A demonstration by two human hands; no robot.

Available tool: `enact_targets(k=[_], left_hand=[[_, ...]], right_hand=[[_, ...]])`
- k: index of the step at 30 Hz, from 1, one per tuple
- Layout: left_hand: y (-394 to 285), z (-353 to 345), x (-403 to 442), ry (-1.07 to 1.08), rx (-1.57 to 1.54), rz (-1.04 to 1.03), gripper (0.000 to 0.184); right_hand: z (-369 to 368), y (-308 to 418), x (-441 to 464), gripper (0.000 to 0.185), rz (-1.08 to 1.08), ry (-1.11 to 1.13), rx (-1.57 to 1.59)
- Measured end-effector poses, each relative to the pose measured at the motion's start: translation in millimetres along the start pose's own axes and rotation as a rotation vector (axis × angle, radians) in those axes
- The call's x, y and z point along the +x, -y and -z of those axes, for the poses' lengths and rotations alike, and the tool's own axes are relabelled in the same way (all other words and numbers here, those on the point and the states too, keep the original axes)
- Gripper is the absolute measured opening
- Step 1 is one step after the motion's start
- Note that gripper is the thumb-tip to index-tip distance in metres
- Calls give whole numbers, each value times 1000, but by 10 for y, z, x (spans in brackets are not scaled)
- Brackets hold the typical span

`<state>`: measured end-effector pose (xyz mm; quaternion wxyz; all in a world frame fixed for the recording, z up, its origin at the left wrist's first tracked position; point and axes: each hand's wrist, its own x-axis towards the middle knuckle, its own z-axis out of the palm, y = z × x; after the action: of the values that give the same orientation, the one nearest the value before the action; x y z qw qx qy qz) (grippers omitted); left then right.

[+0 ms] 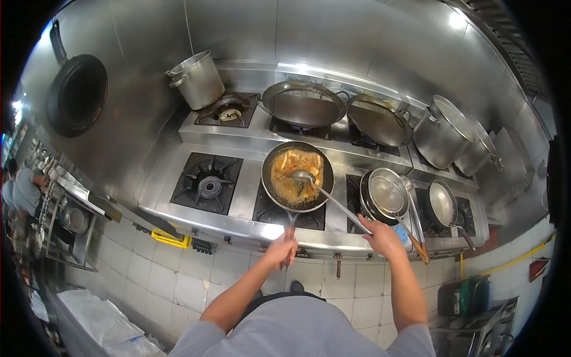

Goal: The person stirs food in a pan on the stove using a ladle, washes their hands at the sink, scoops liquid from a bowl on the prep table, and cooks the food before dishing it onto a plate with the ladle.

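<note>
My left hand (282, 250) is wrapped round the handle of a dark frying pan (269, 191), which sits over a front burner. Orange-brown food in sauce (288, 191) fills the pan's middle, with paler pieces toward the far side. In my right hand (383, 238) is the long metal handle of a ladle (339, 206). The ladle's bowl rests down in the food, and its handle slants across the pan's right rim.
Right of the frying pan, a strainer (388, 191) lies over dark pans, beside a smaller pan (442, 203). Behind stand a wide wok (304, 104), another wok (379, 122), a tall pot (199, 82) and large pots (443, 134). A bare burner (209, 186) is at left.
</note>
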<state>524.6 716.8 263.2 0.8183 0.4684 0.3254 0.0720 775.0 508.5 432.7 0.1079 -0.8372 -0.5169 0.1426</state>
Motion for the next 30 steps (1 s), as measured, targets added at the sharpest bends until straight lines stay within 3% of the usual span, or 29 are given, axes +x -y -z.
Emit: enact_targets(k=[3,11,15,19,23,27,30], left_hand=[[424,102,-173,50,8,-80,14],[-179,-49,-66,51,-143,34,8],[-480,-124,100,23,-111,-15,9],[230,74,128,22,52,-99,8],[265,42,-77,9,31,-68,11],[35,71,-30,42,-94,38,8],[-57,52,-29,31,-186,85,10]], right_hand=[[-57,39,-22,62,23,-102,-8],[259,-24,-276,60,-18,176,-63],[98,-71,-93,62,6,85,-51],[-33,71,63,62,-7,-120,-24],[13,-37,-153,63,23,-115,103],[-115,-177,-410,64,-73,44,266],[-417,-122,-461,64,-245,-25,536]])
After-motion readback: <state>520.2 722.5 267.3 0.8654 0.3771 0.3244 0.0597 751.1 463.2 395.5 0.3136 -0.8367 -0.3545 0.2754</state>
